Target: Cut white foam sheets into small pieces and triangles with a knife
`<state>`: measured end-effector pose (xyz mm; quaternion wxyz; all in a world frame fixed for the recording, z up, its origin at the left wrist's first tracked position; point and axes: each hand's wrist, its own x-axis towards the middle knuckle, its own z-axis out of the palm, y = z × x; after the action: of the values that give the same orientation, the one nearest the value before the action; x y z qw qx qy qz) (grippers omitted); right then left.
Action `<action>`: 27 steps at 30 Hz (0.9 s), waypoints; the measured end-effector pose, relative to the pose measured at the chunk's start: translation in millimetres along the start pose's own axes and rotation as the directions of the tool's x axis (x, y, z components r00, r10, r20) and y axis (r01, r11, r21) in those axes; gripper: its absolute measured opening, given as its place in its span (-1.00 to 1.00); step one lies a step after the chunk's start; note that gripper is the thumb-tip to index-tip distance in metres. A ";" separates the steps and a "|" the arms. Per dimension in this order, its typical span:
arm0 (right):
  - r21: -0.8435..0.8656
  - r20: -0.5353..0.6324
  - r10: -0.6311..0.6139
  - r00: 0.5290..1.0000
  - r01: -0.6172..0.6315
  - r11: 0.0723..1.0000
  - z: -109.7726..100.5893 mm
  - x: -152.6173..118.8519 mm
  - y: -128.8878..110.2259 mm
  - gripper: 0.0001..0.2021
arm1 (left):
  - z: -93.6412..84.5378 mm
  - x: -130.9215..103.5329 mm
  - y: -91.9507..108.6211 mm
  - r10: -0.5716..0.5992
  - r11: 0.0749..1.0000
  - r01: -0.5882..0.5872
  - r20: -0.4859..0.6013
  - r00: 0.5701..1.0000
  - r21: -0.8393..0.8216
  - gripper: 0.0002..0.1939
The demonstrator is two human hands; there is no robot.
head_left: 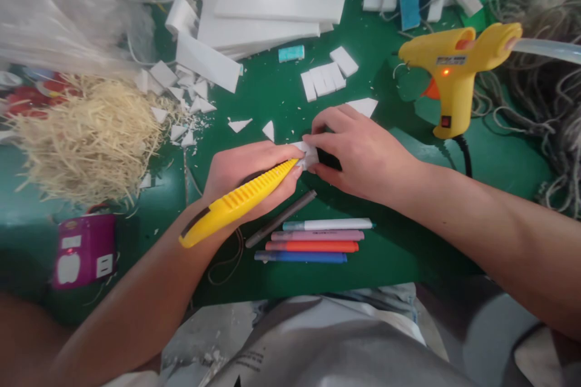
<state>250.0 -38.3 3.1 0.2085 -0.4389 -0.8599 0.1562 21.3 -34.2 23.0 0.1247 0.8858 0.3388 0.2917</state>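
Note:
In the middle of the head view, my left hand [247, 166] is closed around a yellow utility knife [240, 199], its handle slanting back toward my forearm. The knife's front end meets a small white foam piece [311, 156]; the blade itself is hard to make out. My right hand [358, 145] pinches that piece from the right between thumb and fingers. Small foam triangles [269, 130] lie just beyond my hands. Short white foam blocks [323, 80] sit side by side farther back. A larger foam offcut [363, 107] is partly hidden behind my right hand.
A yellow glue gun [454, 72] with a lit orange light stands at right, near tangled grey cord [521, 127]. Several markers [313, 246] lie nearest me. Straw shreds [91, 139] and a purple box [85, 251] are at left. Foam sheets [267, 6] are stacked behind.

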 end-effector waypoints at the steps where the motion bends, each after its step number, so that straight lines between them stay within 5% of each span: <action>1: -0.002 0.001 0.000 1.000 0.000 1.000 -0.1 0.0 -0.2 -0.82 | 0.0 0.3 0.1 -0.009 1.000 0.009 0.008 1.000 -0.002 -0.84; 9: -0.026 0.020 0.002 1.000 -0.001 1.000 -2.2 0.5 -2.2 -0.79 | 8.5 -2.0 -3.7 -0.030 1.000 0.030 -0.040 0.999 -0.005 -0.86; 23: -0.010 0.017 0.022 1.000 -0.022 1.000 -3.0 0.1 -3.3 -0.84 | -5.7 2.3 3.6 -0.087 0.996 0.084 0.080 0.993 0.040 -0.86; 27: -0.011 0.012 0.000 1.000 0.000 1.000 -2.2 -0.7 -1.5 -0.82 | -2.6 0.4 1.0 -0.040 0.999 0.039 0.017 0.999 0.022 -0.86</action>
<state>250.5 -39.5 5.5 0.2009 -0.4393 -0.8619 0.1539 20.5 -34.6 25.6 0.1237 0.8827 0.3583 0.2779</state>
